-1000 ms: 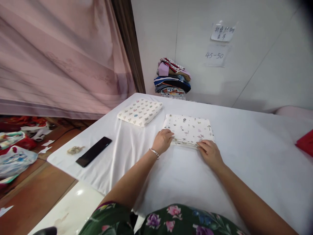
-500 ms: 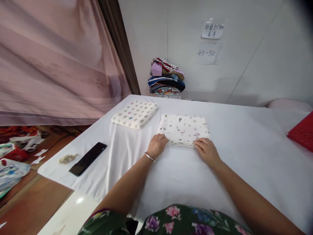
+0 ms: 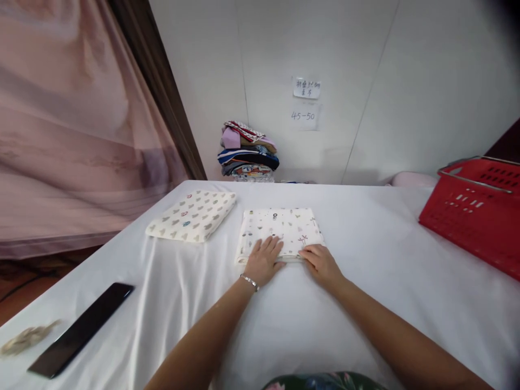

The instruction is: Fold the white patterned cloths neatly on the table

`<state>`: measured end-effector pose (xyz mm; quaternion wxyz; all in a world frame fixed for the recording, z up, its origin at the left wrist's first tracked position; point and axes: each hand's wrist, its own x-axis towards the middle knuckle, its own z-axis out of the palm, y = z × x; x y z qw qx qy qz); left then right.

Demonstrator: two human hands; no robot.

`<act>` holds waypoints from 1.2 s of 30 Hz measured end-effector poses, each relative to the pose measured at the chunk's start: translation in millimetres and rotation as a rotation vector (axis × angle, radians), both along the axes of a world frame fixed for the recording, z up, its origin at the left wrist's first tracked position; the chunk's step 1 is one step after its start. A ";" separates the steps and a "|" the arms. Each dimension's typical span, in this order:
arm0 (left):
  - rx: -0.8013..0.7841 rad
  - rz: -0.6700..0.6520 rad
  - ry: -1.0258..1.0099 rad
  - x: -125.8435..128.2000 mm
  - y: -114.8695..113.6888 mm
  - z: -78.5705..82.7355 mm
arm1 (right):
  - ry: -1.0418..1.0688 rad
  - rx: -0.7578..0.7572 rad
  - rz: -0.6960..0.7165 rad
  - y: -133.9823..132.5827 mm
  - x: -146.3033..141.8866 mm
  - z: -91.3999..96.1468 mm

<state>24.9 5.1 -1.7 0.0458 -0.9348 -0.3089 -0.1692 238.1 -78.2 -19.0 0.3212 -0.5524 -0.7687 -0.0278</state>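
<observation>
A folded white cloth with small scattered prints lies on the white-covered table in front of me. My left hand, with a bracelet at its wrist, rests flat on the cloth's near left part, fingers spread. At the near right edge, my right hand pinches the cloth between thumb and bent fingers. A second folded cloth, white with grey mouse-head shapes, lies to the left, apart from both hands.
The white tablecloth wrinkles on the left. A black phone and a beige tangled bundle lie at the near left. A red basket stands right. Stacked fabrics sit against the wall behind; a pink curtain hangs left.
My left hand has gone from holding the near left corner to lying flat on top of the cloth. The view has shifted right, bringing in more of the red basket.
</observation>
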 end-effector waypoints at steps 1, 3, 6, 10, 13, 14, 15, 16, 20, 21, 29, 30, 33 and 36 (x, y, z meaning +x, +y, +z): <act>0.011 -0.001 0.016 -1.5 -1.1 -4.7 | -0.006 -0.009 0.013 -2.6 0.3 1.7; 0.039 -0.001 0.021 -5.2 -2.2 -11.9 | -0.003 -0.040 0.035 -6.4 0.4 7.3; 0.074 -0.006 0.004 -7.9 -1.6 -16.0 | 0.036 -0.078 0.039 -2.9 -3.3 22.8; 0.108 -0.009 0.007 -7.1 -0.2 -14.9 | 0.024 -0.024 0.027 23.8 -14.6 45.7; 0.130 -0.010 0.022 -7.6 -0.2 -14.6 | -0.063 -0.101 -0.088 50.6 -14.9 47.6; 0.134 -0.011 0.022 -8.0 -0.7 -14.9 | -0.085 -0.187 -0.156 58.2 -12.1 44.1; 0.133 -0.012 0.021 -8.5 -1.4 -15.5 | -0.099 -0.291 -0.225 64.5 -8.4 39.2; 0.127 -0.014 0.021 -8.8 -2.5 -16.1 | -0.111 -0.391 -0.286 69.4 -4.2 33.5; 0.029 -0.008 0.017 -6.4 -5.5 -13.1 | -0.152 -0.564 -0.362 76.1 7.8 15.9; -0.019 0.005 0.009 -4.8 -4.3 -9.2 | -0.156 -0.564 -0.356 75.9 8.6 14.4; -0.307 0.314 -0.029 -4.2 43.3 29.8 | -0.131 -0.702 -0.341 78.1 8.9 20.9; -0.328 0.393 -0.006 -6.8 47.5 26.7 | -0.135 -0.710 -0.335 80.0 8.4 23.5; -0.419 0.473 0.074 -13.2 52.0 10.2 | -0.166 -0.663 -0.354 91.2 4.8 33.7; -0.432 0.473 0.097 -15.3 50.9 -1.4 | -0.195 -0.499 -0.370 108.9 3.8 39.3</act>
